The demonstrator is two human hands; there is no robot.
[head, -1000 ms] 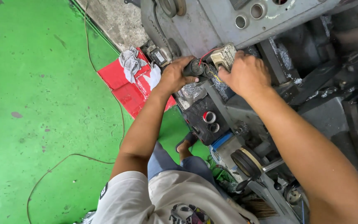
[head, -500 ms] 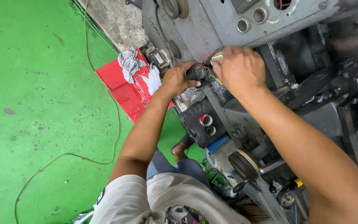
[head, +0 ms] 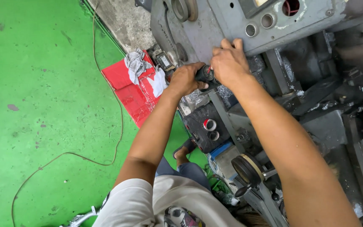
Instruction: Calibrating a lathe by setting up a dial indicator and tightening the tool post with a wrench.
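Observation:
My left hand (head: 185,79) is closed around a small black part with a red mark (head: 205,74) at the front of a big grey machine (head: 232,25). My right hand (head: 229,63) lies with its fingers curled over the machine's lower edge, right beside that black part and touching it. What the right fingers grip is hidden under the hand. Both forearms reach forward from my body at the bottom of the view.
A black control box with round buttons (head: 206,126) and a black handwheel (head: 248,170) sit below my hands. A red sheet with grey rags (head: 135,86) lies on the green floor (head: 43,105), where a thin cable (head: 106,109) trails. My sandalled foot (head: 183,152) shows underneath.
The view has shifted and my right hand has slid up along the machine's edge, covering the pale piece it was on. My left hand stays on the black part.

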